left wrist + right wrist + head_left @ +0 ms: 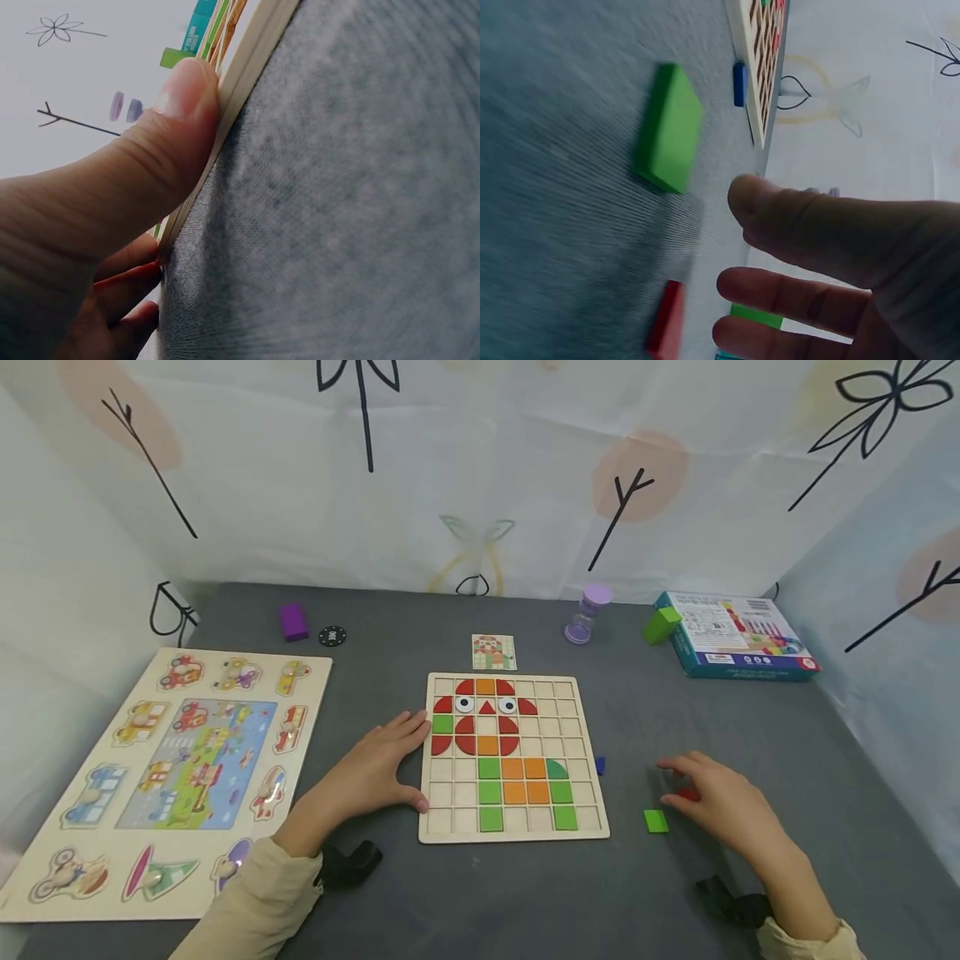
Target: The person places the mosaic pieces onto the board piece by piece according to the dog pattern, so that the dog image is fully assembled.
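A wooden grid board point(448, 820) lies in the middle of the table, with red, green and orange pieces and two eye pieces forming a figure in its cells. My left hand point(367, 774) rests along its left side, thumb and fingertips spread at the rim. In the left wrist view the thumb point(176, 124) lies against the board's edge. Right of the board, my right hand point(726, 806) hovers with thumb and fingers apart, nothing between them. Under it a red piece point(666, 322) lies on the table, partly hidden in the head view. Nearby lies a green square point(656, 821).
A blue piece point(600, 766) lies by the board's right edge, a pattern card point(493, 652) behind it. Farther back are a sand timer point(583, 617), a green block point(662, 625) against a box point(738, 639), a purple block point(293, 622) and a black chip point(332, 636). A picture puzzle point(311, 681) occupies the left.
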A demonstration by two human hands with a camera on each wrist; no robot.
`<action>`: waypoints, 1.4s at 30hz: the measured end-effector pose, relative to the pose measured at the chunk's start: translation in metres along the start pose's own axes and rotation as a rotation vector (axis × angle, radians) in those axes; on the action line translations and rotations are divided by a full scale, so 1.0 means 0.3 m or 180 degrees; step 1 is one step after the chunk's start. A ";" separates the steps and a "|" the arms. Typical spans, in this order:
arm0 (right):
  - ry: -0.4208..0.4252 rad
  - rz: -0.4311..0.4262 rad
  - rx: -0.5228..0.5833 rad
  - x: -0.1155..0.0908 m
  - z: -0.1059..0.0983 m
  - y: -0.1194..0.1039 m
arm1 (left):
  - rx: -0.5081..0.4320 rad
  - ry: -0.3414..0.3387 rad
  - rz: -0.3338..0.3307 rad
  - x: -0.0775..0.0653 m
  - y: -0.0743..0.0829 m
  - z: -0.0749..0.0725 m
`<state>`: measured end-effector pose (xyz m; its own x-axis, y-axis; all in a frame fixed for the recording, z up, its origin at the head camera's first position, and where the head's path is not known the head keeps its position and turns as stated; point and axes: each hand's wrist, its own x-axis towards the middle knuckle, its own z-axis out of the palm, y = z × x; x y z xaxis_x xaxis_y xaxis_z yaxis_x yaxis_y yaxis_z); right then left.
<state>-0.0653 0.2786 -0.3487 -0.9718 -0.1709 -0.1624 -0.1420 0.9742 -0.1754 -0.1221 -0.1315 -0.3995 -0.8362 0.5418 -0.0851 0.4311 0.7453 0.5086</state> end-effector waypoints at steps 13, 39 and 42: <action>-0.0223 -0.0296 0.0264 -0.043 0.070 -0.017 | -0.0001 0.0019 0.0002 -0.002 -0.001 0.001; 0.0150 -0.0995 -0.0290 0.364 0.025 -0.375 | 0.0003 0.0076 0.0023 -0.006 -0.002 0.004; 0.0093 -0.1002 -0.0336 0.377 0.034 -0.384 | 0.0012 0.0073 0.0031 -0.004 -0.005 0.001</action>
<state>-0.1569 0.1454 -0.3567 -0.8819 -0.4630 -0.0882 -0.4533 0.8845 -0.1108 -0.1216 -0.1330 -0.4004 -0.8396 0.5399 -0.0605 0.4404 0.7415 0.5061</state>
